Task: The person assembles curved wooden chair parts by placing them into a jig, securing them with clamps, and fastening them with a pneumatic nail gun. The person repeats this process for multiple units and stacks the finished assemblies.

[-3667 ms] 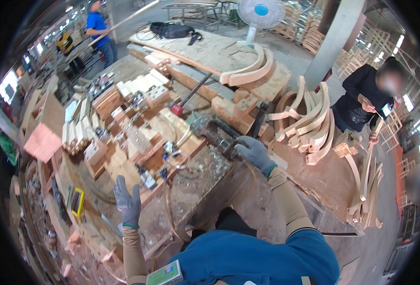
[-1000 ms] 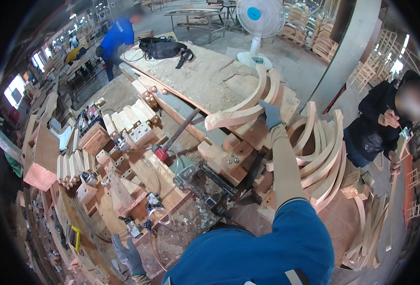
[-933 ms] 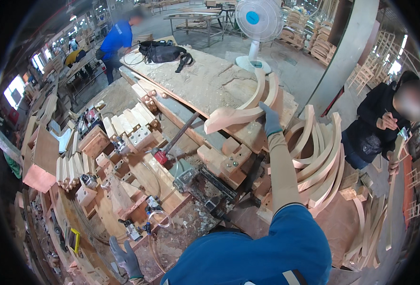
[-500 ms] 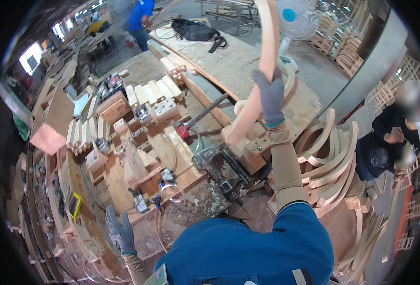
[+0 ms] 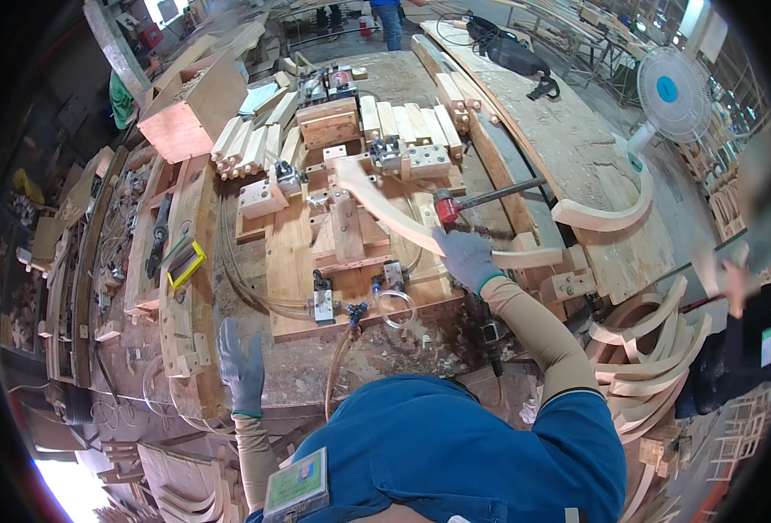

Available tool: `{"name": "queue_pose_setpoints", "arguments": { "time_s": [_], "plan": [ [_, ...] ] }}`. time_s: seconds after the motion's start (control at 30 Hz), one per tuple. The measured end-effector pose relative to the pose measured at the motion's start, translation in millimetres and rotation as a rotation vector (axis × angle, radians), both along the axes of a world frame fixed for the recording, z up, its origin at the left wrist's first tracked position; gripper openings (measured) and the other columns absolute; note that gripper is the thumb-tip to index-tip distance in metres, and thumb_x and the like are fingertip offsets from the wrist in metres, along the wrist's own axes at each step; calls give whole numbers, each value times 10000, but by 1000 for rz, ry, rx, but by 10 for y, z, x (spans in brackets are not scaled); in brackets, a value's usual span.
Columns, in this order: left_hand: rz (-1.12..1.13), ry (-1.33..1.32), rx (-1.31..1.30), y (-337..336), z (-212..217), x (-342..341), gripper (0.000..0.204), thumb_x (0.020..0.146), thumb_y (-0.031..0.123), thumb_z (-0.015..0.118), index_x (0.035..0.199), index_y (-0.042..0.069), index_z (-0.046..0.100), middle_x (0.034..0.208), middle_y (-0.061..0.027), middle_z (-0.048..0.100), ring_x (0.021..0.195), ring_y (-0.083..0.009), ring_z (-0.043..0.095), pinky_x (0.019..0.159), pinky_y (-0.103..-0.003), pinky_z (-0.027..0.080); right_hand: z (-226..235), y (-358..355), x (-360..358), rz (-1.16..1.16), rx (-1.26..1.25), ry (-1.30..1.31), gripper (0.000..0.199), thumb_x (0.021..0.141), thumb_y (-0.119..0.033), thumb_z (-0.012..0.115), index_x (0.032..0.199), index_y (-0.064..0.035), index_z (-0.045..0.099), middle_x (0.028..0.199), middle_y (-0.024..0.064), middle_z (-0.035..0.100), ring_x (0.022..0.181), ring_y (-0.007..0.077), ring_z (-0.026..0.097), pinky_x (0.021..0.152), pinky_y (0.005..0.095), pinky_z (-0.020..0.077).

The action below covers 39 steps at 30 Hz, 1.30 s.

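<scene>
The fingers [image 5: 448,245] of my right hand [image 5: 470,261] are closed around a curved wooden piece [image 5: 392,213], gripping it right of its middle. Its far-left end passes over the central wooden block [image 5: 345,225] of the jig, and its near-right end reaches toward a drilled wooden block [image 5: 568,286]; I cannot tell whether either end touches what lies beneath. My left hand [image 5: 243,364] has hold of nothing: its fingers are straight and slightly parted, over the near-left part of the bench, just right of a long wooden beam [image 5: 188,336].

Between my hands, along the near edge of the plywood baseboard [image 5: 288,266], sit two pneumatic valves [image 5: 323,302] and a loop of clear tubing [image 5: 414,307]. Beyond the piece I hold lies a red-headed tool [image 5: 446,207], its dark handle pointing right. Short square wooden bars [image 5: 410,122] stand in a row on the far side. A second curved piece [image 5: 610,220] rests on the table at far right, and more curved pieces [image 5: 656,370] are heaped at near right.
</scene>
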<state>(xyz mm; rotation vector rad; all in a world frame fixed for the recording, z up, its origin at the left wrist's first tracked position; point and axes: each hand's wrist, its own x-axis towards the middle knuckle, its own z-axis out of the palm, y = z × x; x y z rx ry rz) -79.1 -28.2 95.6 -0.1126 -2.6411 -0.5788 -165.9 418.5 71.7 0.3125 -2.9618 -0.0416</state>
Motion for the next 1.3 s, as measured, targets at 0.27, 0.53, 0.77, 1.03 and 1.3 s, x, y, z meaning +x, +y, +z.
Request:
{"name": "queue_pose_setpoints", "arguments": {
  "time_s": [0.27, 0.53, 0.77, 1.03, 1.3],
  "plan": [
    [-37, -25, -69, 52, -133, -76, 490, 865, 160, 626, 1291, -12, 454, 1301, -225, 493, 1193, -388, 475, 990, -426, 405, -139, 17, 219, -28, -73, -188, 388, 822, -371, 611, 1089, -98, 541, 741, 129, 644, 687, 312, 655, 564, 454, 482],
    [-158, -31, -36, 385, -167, -419, 483, 870, 146, 616, 1295, -18, 455, 1326, -227, 479, 1223, -363, 469, 1023, -406, 381, -506, -195, -279, -176, -69, -35, 305, 715, -263, 651, 911, -29, 644, 864, 169, 657, 784, 369, 667, 576, 536, 487],
    [-152, -54, -37, 519, 12, -483, 473, 882, 148, 596, 1295, -28, 446, 1321, -222, 483, 1233, -365, 452, 1028, -410, 369, -426, -278, -138, -160, -339, -9, 108, 767, -128, 600, 857, -72, 615, 777, 136, 671, 721, 307, 680, 586, 427, 521],
    [-39, -211, -51, 501, -180, -496, 490, 864, 127, 604, 1298, -33, 440, 1327, -219, 478, 1235, -366, 447, 1037, -417, 356, -12, 132, -338, 19, -585, -375, 650, 772, -471, 672, 1142, 30, 484, 1154, 279, 529, 1084, 409, 531, 903, 458, 429],
    [-2, -214, -99, 610, 25, -594, 489, 859, 120, 601, 1292, -41, 441, 1336, -234, 457, 1247, -372, 427, 1053, -412, 341, 796, 2945, -1502, -1281, -210, 231, 1063, 734, -621, 602, 1419, 86, 201, 1474, 280, 235, 1383, 383, 221, 1132, 441, 160]
  ]
}}
